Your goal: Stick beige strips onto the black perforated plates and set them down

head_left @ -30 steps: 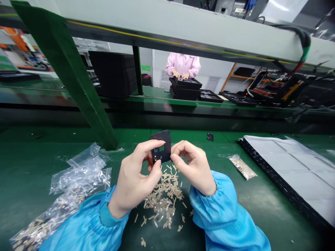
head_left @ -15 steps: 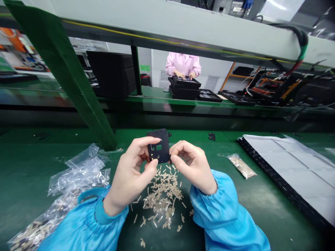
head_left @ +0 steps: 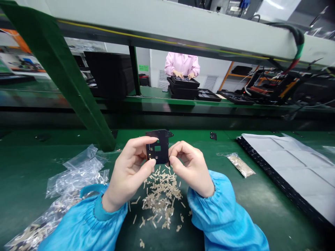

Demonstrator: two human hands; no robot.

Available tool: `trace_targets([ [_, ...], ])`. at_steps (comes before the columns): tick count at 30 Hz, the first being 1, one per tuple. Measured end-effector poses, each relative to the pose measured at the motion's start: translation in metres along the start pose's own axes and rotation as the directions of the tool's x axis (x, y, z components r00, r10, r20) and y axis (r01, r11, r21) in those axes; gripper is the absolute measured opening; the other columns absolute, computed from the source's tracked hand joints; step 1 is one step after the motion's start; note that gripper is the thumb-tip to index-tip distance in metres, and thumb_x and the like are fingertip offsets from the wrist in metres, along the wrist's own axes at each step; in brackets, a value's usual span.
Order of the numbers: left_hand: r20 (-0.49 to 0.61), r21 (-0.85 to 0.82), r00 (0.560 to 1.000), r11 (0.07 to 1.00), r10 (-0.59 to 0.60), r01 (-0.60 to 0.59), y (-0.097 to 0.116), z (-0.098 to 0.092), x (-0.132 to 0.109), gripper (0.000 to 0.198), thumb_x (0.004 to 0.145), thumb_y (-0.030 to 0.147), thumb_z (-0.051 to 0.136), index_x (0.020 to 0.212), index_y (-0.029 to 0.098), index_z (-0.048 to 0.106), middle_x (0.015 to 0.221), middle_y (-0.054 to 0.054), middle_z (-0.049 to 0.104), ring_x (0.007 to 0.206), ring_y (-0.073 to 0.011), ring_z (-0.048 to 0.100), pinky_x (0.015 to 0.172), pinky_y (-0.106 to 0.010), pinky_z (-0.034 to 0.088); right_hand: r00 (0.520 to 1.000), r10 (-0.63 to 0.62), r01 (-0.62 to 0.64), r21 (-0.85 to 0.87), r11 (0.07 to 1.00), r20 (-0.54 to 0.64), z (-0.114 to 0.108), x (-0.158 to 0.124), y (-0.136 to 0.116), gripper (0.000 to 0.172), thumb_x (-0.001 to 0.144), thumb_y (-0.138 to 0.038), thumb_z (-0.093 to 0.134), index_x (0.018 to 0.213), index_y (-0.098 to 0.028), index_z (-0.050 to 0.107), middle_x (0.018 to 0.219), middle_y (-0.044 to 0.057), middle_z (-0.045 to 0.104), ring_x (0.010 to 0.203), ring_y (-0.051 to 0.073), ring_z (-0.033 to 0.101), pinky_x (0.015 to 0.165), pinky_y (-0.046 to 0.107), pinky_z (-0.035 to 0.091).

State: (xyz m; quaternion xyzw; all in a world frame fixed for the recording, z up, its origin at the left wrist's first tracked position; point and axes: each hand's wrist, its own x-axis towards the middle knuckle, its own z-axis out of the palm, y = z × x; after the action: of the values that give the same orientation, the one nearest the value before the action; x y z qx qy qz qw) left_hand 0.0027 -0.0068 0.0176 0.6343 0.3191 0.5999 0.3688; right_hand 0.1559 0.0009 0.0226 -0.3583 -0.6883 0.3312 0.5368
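**You're holding the black plate (head_left: 162, 150) up at centre frame**

Here we go: your left hand (head_left: 128, 170) is pinching the plate's lower left edge between thumb and fingers, and your right hand (head_left: 191, 167) is closing on its right edge, fingertips (head_left: 172, 161) pressed against the rim. Both grips are firmly together, with the plate hanging just above a loose pile of tan strips (head_left: 161, 198) on the green desk (head_left: 47, 174).

As for progress, plenty of strips are lying in that pile, and more are sitting in the small bag (head_left: 240, 165) at right. The crumpled clear plastic bag (head_left: 78, 177) is lying at lower left. Some pale marks are showing at the plate's lower left, but they're too small to read from here.

Compared with the earlier frame, you're turning the plate more upright and shifting it slightly left, so its square windows are facing you more squarely. Meanwhile, in the upper centre, the co-worker in pink (head_left: 181, 64) is working with both hands on top of the stacked black trays (head_left: 183, 88).
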Motion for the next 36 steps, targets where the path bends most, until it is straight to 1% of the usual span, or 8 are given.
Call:
trace_targets([
  [10,0.099,-0.290,0.995,0.957,0.010,0.019,-0.018,-0.007,0.002,0.039,0.076,0.008,0.058,0.109,0.029,0.053,0.078,0.002,0.062,0.062,-0.0086,0.056,0.052,-0.016,0.048,0.996,-0.080,0.079,0.027,0.996,0.029,0.001,-0.007,-0.007,0.012,0.072,-0.010,0.051,0.066,-0.019,0.045,0.065,-0.002,0.050,0.060,0.010,0.047,0.056,0.024,0.040],
  [13,0.142,-0.354,0.989,0.935,0.028,0.024,-0.018,-0.006,0.002,0.039,0.077,0.007,0.057,0.108,0.031,0.052,0.078,0.003,0.064,0.062,-0.0087,0.056,0.052,-0.017,0.048,0.999,-0.037,0.034,0.113,0.993,0.023,0.003,-0.008,-0.004,0.014,0.071,-0.010,0.053,0.071,-0.020,0.044,0.069,-0.002,0.049,0.062,0.010,0.048,0.057,0.024,0.041],
  [16,0.193,-0.408,0.981,0.910,0.011,0.070,-0.014,-0.004,0.001,0.039,0.078,0.007,0.056,0.108,0.032,0.052,0.080,0.003,0.064,0.060,-0.0079,0.056,0.053,-0.017,0.048,0.996,0.034,-0.051,0.212,0.976,0.084,0.002,-0.006,-0.001,0.008,0.077,-0.013,0.051,0.074,-0.019,0.045,0.070,-0.002,0.048,0.061,0.010,0.047,0.056,0.024,0.041],
  [19,0.191,-0.440,0.980,0.888,-0.054,0.135,-0.011,-0.002,0.002,0.038,0.076,0.006,0.056,0.106,0.029,0.053,0.077,0.002,0.063,0.057,-0.0070,0.055,0.050,-0.015,0.047,0.986,-0.002,-0.042,0.265,0.963,0.165,0.000,-0.005,0.000,0.014,0.084,-0.024,0.047,0.072,-0.019,0.047,0.067,-0.001,0.048,0.060,0.011,0.046,0.056,0.025,0.039],
  [23,0.195,-0.510,0.963,0.820,-0.184,0.260,-0.006,0.001,0.005,0.036,0.071,0.007,0.059,0.101,0.026,0.055,0.073,0.003,0.060,0.051,-0.0048,0.053,0.046,-0.013,0.043,0.970,-0.134,0.092,0.201,0.975,0.201,-0.002,-0.005,0.001,0.021,0.088,-0.030,0.046,0.070,-0.019,0.045,0.070,0.000,0.047,0.065,0.012,0.045,0.061,0.027,0.038],
  [29,0.266,-0.576,0.870,0.655,-0.415,0.488,0.001,0.007,0.005,0.014,0.066,0.010,0.062,0.077,0.018,0.057,0.061,0.004,0.054,0.044,-0.0021,0.048,0.045,-0.012,0.038,0.954,-0.256,0.244,0.090,0.966,0.157,0.003,-0.007,0.007,0.019,0.091,-0.027,0.038,0.073,-0.021,0.038,0.071,-0.001,0.041,0.064,0.012,0.040,0.060,0.026,0.035],
  [32,0.285,-0.598,0.843,0.602,-0.456,0.529,0.003,0.008,0.003,0.012,0.065,0.011,0.063,0.072,0.016,0.056,0.062,0.004,0.053,0.043,-0.0011,0.047,0.043,-0.011,0.035,0.945,-0.290,0.288,0.033,0.957,0.155,0.004,-0.007,0.008,0.017,0.090,-0.024,0.037,0.073,-0.021,0.035,0.070,-0.002,0.036,0.062,0.012,0.038,0.057,0.025,0.033],
  [36,0.284,-0.616,0.828,0.570,-0.483,0.544,0.004,0.010,0.001,0.013,0.064,0.011,0.064,0.072,0.016,0.056,0.062,0.004,0.052,0.044,-0.0012,0.047,0.043,-0.010,0.034,0.938,-0.316,0.321,-0.006,0.947,0.143,0.005,-0.008,0.008,0.014,0.088,-0.019,0.037,0.075,-0.022,0.033,0.070,-0.003,0.033,0.062,0.011,0.037,0.055,0.024,0.032],
])
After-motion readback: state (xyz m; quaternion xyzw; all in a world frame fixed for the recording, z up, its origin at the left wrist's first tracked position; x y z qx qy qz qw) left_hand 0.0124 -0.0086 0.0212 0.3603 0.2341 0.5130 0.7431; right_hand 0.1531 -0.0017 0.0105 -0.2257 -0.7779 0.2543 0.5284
